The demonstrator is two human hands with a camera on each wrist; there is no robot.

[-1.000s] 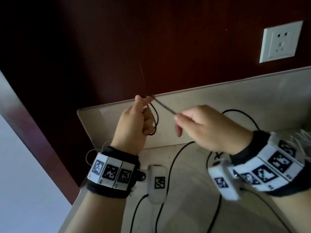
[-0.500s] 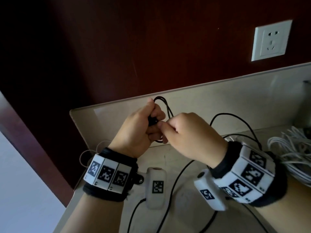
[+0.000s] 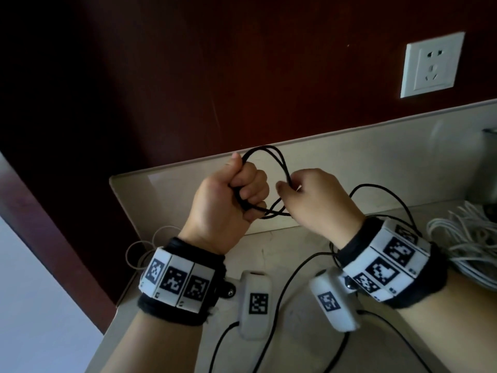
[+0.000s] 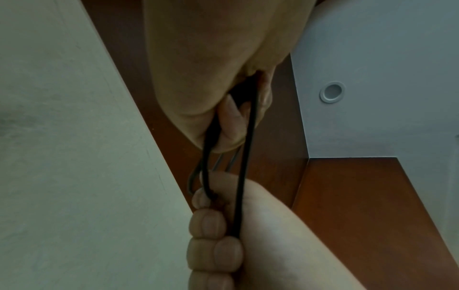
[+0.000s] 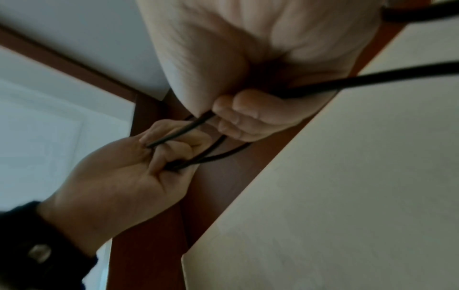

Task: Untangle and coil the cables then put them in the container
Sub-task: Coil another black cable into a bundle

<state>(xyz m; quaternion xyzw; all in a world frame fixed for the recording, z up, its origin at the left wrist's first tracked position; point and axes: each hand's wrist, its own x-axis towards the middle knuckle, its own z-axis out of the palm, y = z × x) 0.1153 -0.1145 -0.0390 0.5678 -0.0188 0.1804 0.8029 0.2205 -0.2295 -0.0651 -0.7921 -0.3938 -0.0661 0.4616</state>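
Left hand: centre of the head view, fisted, fingers curled round several loops of black cable. Loops arching out above the thumb and across to the right hand, just right of centre. Right hand: fingertips pinching the same loops at their right side; further strands leaving below the left fist and running to the right hand.

Left wrist view: black cable stretched between the left hand at lower centre and the right hand at top centre. Right wrist view: cable clamped in the left hand at lower left, pinched by the right hand at top centre.

Free length of cable trailing in a wide arc to the right, then down over the beige countertop toward the lower edge of the frame.

White cable bundle: right edge of the head view, lying on the countertop. Thin white loops: left of the left wrist. White wall socket: upper right, on the dark red wall.
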